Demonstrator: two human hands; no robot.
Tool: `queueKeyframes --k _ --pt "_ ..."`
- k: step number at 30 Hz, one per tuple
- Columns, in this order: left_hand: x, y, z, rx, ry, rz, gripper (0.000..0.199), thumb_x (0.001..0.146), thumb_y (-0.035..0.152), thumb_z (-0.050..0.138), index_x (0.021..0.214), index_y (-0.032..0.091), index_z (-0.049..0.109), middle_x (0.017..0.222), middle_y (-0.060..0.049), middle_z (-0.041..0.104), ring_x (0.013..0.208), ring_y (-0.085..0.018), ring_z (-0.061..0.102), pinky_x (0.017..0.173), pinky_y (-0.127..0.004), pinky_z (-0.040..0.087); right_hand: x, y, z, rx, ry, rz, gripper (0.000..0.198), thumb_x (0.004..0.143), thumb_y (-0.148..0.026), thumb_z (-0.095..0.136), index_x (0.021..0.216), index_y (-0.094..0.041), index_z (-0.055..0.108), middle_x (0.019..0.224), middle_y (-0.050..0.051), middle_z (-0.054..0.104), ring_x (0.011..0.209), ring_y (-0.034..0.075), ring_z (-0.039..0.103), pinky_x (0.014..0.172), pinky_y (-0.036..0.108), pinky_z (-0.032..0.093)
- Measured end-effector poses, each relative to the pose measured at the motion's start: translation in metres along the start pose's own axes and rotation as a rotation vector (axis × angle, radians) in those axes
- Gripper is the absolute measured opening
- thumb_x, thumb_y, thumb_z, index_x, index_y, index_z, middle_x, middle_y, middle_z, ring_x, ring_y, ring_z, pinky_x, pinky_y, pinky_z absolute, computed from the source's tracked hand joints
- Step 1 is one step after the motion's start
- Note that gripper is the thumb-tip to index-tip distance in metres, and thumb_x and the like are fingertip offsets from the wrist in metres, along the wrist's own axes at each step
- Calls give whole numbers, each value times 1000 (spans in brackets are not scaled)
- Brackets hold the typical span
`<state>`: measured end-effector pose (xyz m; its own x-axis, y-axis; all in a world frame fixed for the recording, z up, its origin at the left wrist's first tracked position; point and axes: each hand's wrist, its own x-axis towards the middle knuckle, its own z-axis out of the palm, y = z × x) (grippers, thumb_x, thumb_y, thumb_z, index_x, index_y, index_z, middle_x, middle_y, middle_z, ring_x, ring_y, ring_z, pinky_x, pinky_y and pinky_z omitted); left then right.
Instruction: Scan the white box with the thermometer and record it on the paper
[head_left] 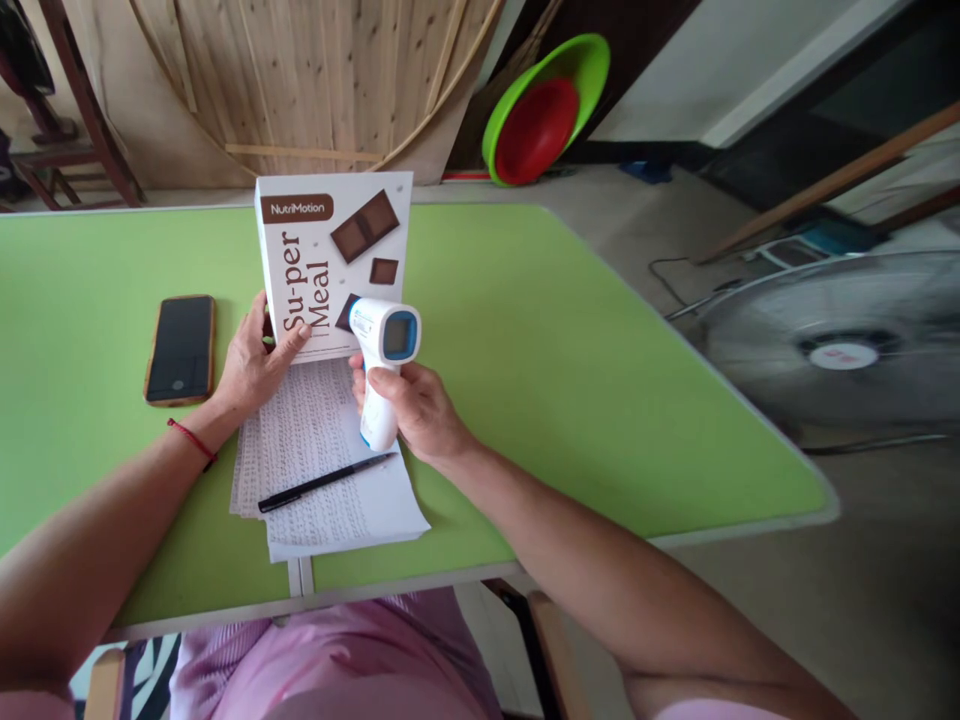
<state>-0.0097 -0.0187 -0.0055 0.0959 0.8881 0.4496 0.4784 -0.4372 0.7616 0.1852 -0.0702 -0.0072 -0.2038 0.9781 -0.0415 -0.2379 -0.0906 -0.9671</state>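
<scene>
My left hand (259, 355) grips the lower left edge of a white box (337, 220), its thumb on the front. The box stands upright and shows "NutriMotion", "Su-per Meal" and pictures of chocolate pieces. My right hand (416, 405) is closed around the handle of a white and blue infrared thermometer (382, 400). The thermometer is in front of the box's lower right corner, its screen facing me; I cannot tell whether the two touch. Below them lie sheets of handwritten paper (322, 525) with a black pen (322, 482) across them.
A smartphone (180, 350) in a brown case lies left of my left hand on the green table (562, 400). Beyond the table's right edge is a large fan (844, 355). Green (592, 65) and red basins (538, 130) lean behind the table, and a wooden chair (86, 110) stands at the far left.
</scene>
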Motion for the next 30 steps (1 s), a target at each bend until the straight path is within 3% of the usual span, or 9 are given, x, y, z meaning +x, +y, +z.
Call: queueKeyframes --k 18,24,27,30 --pt "1 5 -3 -97 -35 -65 41 79 50 67 107 22 56 100 -7 70 82 -22 66 67 -36 56 1 5 -3 -16 24 3 38 69 -50 70 89 -19 63 69 -3 53 59 10 47 53 27 39" --pt "5 4 -8 -173 -63 -76 43 74 48 73 104 22 58 100 -8 72 86 -24 68 71 -39 59 0 4 -5 -83 -10 -30 36 72 -49 69 91 -20 62 70 -3 52 59 10 47 54 28 40" --pt "5 0 -6 -208 -50 -65 43 74 47 73 107 22 59 99 -8 72 84 -24 69 68 -39 59 -3 -5 -6 -193 43 -110 32 70 -47 71 82 -20 60 69 -3 53 59 10 45 55 28 39" --pt "5 -4 -5 -231 10 -26 49 74 47 73 113 21 57 98 -9 71 85 -25 69 67 -39 60 -6 -16 -9 -271 187 -223 28 67 -42 72 75 -21 56 66 -4 53 58 10 45 55 28 40"
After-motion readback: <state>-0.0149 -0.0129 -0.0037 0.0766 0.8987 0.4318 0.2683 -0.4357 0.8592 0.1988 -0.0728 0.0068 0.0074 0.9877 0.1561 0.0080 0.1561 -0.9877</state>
